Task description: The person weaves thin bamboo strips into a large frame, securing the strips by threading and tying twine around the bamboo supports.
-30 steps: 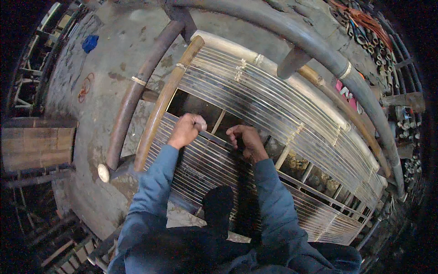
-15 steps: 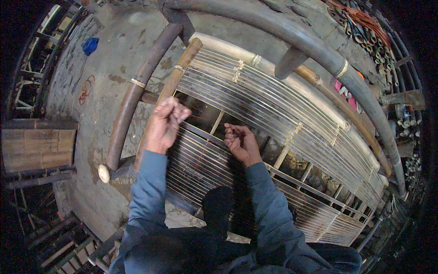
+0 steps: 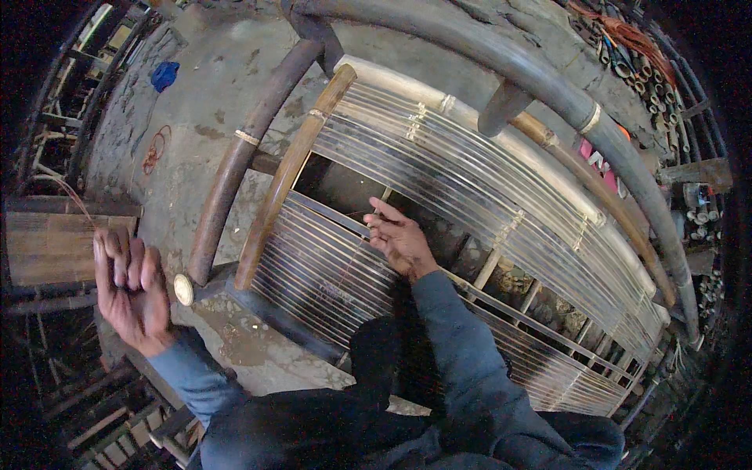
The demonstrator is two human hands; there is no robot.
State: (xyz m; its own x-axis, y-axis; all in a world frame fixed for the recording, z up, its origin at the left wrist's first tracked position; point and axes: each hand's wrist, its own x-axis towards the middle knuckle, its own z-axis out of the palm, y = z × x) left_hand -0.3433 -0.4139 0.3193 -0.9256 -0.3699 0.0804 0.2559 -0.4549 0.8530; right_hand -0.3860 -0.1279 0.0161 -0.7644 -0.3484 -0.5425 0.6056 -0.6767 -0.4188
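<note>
A bamboo bench seat (image 3: 462, 168) with long thin slats lies before me, a lengthwise gap running through its middle. My left hand (image 3: 131, 290) is raised off to the left, away from the bench. Its fingers are curled closed on a thin reddish cord (image 3: 76, 199), which trails up and left from the fingertips. Over the gap hovers my right hand (image 3: 401, 239), its thumb and forefinger brought close together beside a thin cross strip (image 3: 385, 194). What those fingertips hold, if anything, is too small to make out.
Thick dark bamboo poles (image 3: 439, 35) frame the bench at the back and left. A blue cloth-like bundle (image 3: 164, 76) and a loop of reddish cord (image 3: 157, 150) lie on the concrete floor (image 3: 211, 86). Cut bamboo tubes (image 3: 646, 86) are stacked at far right; a woven-topped bamboo piece (image 3: 47, 247) stands left.
My left hand has swung from above the bench out to the left and nearer, cord trailing from it. My right hand has shifted slightly left and up, staying over the gap.
</note>
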